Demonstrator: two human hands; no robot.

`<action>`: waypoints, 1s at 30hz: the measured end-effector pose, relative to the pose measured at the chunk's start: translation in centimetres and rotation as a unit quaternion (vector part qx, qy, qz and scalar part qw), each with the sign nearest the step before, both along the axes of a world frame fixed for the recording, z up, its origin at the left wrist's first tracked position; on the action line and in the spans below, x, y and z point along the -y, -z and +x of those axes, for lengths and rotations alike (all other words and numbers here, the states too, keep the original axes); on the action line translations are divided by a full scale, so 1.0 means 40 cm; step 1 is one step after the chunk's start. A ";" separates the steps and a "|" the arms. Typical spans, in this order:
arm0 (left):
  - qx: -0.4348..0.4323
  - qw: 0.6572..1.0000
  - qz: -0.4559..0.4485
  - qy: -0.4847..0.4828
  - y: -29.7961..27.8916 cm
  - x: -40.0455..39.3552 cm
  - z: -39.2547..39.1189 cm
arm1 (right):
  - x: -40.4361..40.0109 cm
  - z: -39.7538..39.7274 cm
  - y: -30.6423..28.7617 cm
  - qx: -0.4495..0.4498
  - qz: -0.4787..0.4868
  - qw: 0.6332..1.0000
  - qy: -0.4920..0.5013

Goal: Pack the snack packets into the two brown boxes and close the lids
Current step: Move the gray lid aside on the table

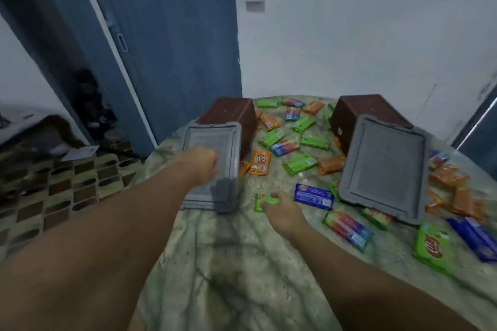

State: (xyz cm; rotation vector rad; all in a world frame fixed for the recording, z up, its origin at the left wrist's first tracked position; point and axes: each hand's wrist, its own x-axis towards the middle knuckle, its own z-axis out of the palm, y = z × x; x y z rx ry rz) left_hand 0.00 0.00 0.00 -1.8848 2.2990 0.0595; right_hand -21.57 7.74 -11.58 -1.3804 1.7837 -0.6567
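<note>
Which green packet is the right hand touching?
The small green packet under the right hand, just right of the left box's grey lid; the other green packets lie untouched.

You have bare worktop (pixel 236 263) along the near edge, wide enough for both forearms to pass. Ahead on your left the left brown box (pixel 228 113) with its grey lid (pixel 212 169) blocks the way; on your right the right brown box (pixel 360 113) and its grey lid (pixel 384 169) do the same. Between the two boxes the lane is littered with snack packets (pixel 298 142), lying close together, with a blue packet (pixel 313 196) just beside the right lid. More packets crowd the right edge. The white wall (pixel 349 35) closes the far side.
</note>
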 end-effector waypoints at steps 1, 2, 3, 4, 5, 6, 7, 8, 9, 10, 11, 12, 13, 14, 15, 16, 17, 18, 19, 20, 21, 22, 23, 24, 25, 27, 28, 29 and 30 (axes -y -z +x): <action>0.003 1.000 0.002 0.002 0.008 0.012 0.015 | 0.007 0.029 0.026 0.012 0.016 1.000 0.009; -0.001 1.000 -0.001 0.003 0.021 0.034 0.047 | 0.025 0.072 0.052 0.015 0.027 0.999 0.019; -0.006 1.000 0.002 0.010 0.036 0.053 0.069 | 0.037 0.102 0.079 0.026 0.038 0.999 0.027; -0.008 1.000 0.003 0.016 0.046 0.066 0.092 | 0.047 0.135 0.094 0.039 0.050 0.997 0.038; -0.018 0.999 0.002 0.026 0.060 0.090 0.120 | 0.067 0.173 0.114 0.052 0.054 0.996 0.051; -0.025 0.999 0.005 0.036 0.071 0.110 0.151 | 0.084 0.210 0.119 0.057 0.061 0.995 0.062; -0.034 0.998 0.006 0.047 0.082 0.132 0.178 | 0.104 0.240 0.134 0.053 0.058 0.994 0.074; -0.040 0.998 0.008 0.051 0.083 0.141 0.198 | 0.116 0.263 0.137 0.043 0.054 0.994 0.083; -0.055 0.997 0.013 0.052 0.093 0.158 0.219 | 0.132 0.282 0.149 0.038 0.045 0.994 0.094; -0.069 0.996 0.019 0.052 0.098 0.173 0.237 | 0.144 0.301 0.157 0.033 0.040 0.993 0.110; -0.079 0.995 0.019 0.054 0.107 0.188 0.254 | 0.156 0.315 0.172 0.032 0.036 0.991 0.126; -0.083 0.995 0.021 0.054 0.111 0.202 0.269 | 0.166 0.326 0.174 0.027 0.038 0.990 0.135; -0.087 0.994 0.019 0.059 0.116 0.218 0.281 | 0.178 0.331 0.183 0.015 0.042 0.989 0.140; -0.090 0.994 0.019 0.064 0.121 0.231 0.289 | 0.183 0.338 0.177 -0.005 0.051 0.988 0.142; -0.094 0.993 0.018 0.070 0.125 0.245 0.295 | 0.188 0.341 0.177 -0.024 0.058 0.988 0.144; -0.096 0.992 0.020 0.073 0.126 0.254 0.298 | 0.190 0.343 0.177 -0.040 0.066 0.986 0.149; -0.097 0.992 0.017 0.078 0.133 0.266 0.300 | 0.191 0.344 0.176 -0.050 0.066 0.985 0.154; -0.098 0.992 0.014 0.082 0.137 0.273 0.302 | 0.188 0.349 0.166 -0.057 0.065 0.983 0.161; -0.102 0.991 0.008 0.082 0.145 0.283 0.303 | 0.189 0.348 0.169 -0.064 0.056 0.982 0.171; -0.110 0.991 0.002 0.080 0.151 0.292 0.304 | 0.187 0.348 0.163 -0.063 0.046 0.980 0.181; -0.120 0.989 -0.014 0.079 0.160 0.304 0.304 | 0.183 0.347 0.154 -0.051 0.027 0.980 0.191; -0.130 0.988 -0.036 0.079 0.165 0.313 0.303 | 0.179 0.344 0.143 -0.024 0.005 0.979 0.202; -0.143 0.984 -0.065 0.079 0.170 0.325 0.304 | 0.173 0.338 0.132 0.016 -0.026 0.977 0.213; -0.157 0.980 -0.091 0.078 0.170 0.333 0.305 | 0.163 0.329 0.113 0.068 -0.049 0.972 0.220; -0.174 0.976 -0.106 0.074 0.175 0.348 0.308 | 0.151 0.317 0.091 0.122 -0.074 0.964 0.222; -0.224 0.968 -0.095 0.058 0.182 0.370 0.314 | 0.130 0.280 0.052 0.191 -0.110 0.952 0.211; -0.267 0.960 -0.065 0.053 0.183 0.375 0.313 | 0.120 0.254 0.034 0.198 -0.117 0.953 0.195; -0.327 0.944 -0.025 0.044 0.185 0.377 0.308 | 0.112 0.227 0.021 0.202 -0.117 0.956 0.177; -0.382 0.923 0.014 0.031 0.186 0.373 0.298 | 0.104 0.201 0.009 0.205 -0.109 0.959 0.162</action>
